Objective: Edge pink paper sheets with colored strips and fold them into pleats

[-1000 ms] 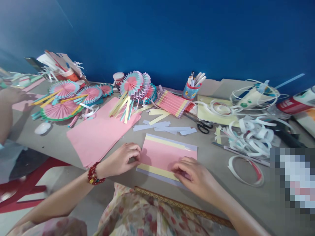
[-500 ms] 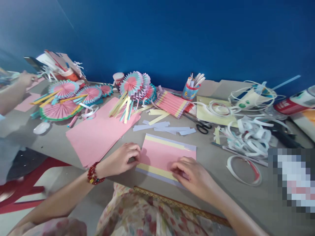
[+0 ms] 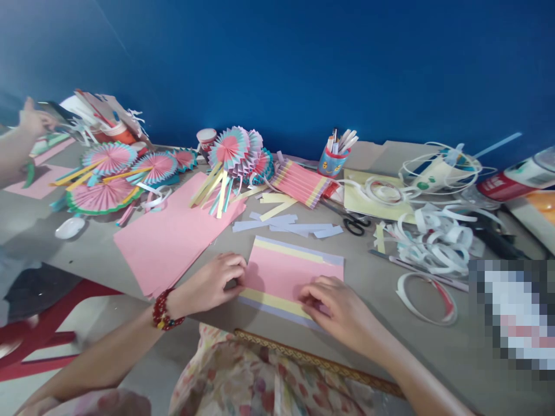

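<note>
A pink paper sheet (image 3: pixel 277 268) lies flat on the table before me, with a yellow and a lilac strip along both its far and near edges. At its left edge, my left hand (image 3: pixel 217 280) has its fingers curled, thumb and fingertips close together on the paper's border. My right hand (image 3: pixel 332 303) is bent over the near right part of the sheet, its fingertips and thumb at the yellow and lilac strips. Its palm side is partly hidden. Just beyond the sheet are loose lilac strips (image 3: pixel 284 226) and black-handled scissors (image 3: pixel 356 224).
Stacked pink paper (image 3: pixel 169 237) lies left, near several folded paper fans (image 3: pixel 108 156). A pleated pink sheet (image 3: pixel 301 182), a pen cup (image 3: pixel 333 160) and yellow paper (image 3: pixel 377 193) stand or lie behind. Curled white strips (image 3: pixel 437 237) and a tape roll (image 3: pixel 427 297) are right. Another person's hand (image 3: pixel 37 121) is far left.
My hands and the sheet stay nearly in place; the view shifts slightly. At far left the other person's hand has lifted, and a green strip now shows beneath it.
</note>
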Motion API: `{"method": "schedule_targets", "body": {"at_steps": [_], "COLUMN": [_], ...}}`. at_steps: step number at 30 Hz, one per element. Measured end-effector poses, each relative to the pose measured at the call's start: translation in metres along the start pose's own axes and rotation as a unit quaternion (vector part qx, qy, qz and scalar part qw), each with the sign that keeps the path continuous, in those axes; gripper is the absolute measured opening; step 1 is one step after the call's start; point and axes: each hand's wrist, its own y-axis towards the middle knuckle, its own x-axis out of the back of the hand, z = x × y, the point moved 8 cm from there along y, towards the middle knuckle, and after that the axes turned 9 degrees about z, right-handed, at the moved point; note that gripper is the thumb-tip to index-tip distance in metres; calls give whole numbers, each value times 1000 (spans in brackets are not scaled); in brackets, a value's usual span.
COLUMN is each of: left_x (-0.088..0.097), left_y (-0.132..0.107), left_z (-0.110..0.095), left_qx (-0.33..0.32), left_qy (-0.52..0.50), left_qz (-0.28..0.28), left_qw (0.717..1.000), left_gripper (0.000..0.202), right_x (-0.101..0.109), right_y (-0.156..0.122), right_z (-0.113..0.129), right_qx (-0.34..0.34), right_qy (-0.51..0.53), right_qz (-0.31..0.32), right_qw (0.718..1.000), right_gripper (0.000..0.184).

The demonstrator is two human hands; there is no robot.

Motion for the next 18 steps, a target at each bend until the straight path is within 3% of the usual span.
{"method": "schedule_targets", "body": {"at_steps": [18], "left_x": [-5], "left_y": [-2], "left_z": [2], "left_qx": [13], "left_qy": [29], "left_qz": [12], "left_qw": [999], "left_gripper": [11], "right_x": [-1], "right_y": [0], "right_z": [1], "right_qx": [-18], "right_qy": [-12], "right_qz": [4], "right_qw": [1000], "right_gripper": [9]}}
